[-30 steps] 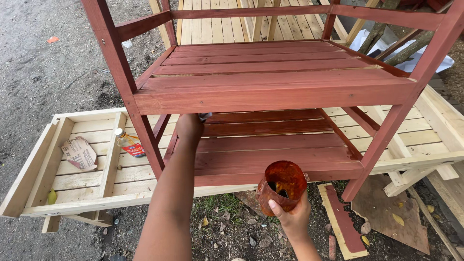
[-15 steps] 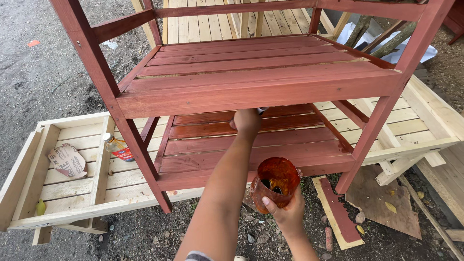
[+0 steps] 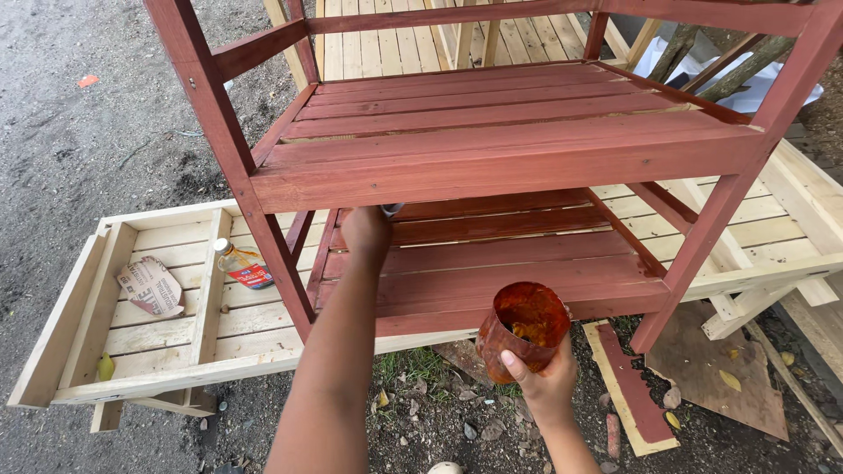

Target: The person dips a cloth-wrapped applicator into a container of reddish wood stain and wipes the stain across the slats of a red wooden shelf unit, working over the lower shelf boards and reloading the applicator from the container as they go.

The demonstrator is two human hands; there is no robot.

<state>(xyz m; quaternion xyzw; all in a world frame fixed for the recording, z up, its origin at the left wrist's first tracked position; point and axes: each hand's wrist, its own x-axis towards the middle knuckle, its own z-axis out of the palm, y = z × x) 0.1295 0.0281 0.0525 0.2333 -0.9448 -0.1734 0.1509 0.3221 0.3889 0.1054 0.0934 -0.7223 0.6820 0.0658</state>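
Observation:
A red-stained slatted wooden rack stands in front of me. My left hand reaches under the front rail of its upper shelf, closed on a brush handle whose dark end shows just above the fingers; the bristles are hidden behind the rail. My right hand holds a cut plastic cup smeared with reddish-brown stain, low in front of the rack's lower shelf.
An unpainted slatted wooden frame lies flat under and left of the rack, with a small bottle and crumpled paper on it. A red-smeared board and a cardboard piece lie on the dirt at right. More pale slats lie behind.
My left hand has moved rightward along under the upper shelf's front rail, then back a little. The cup in my right hand has stayed low at front.

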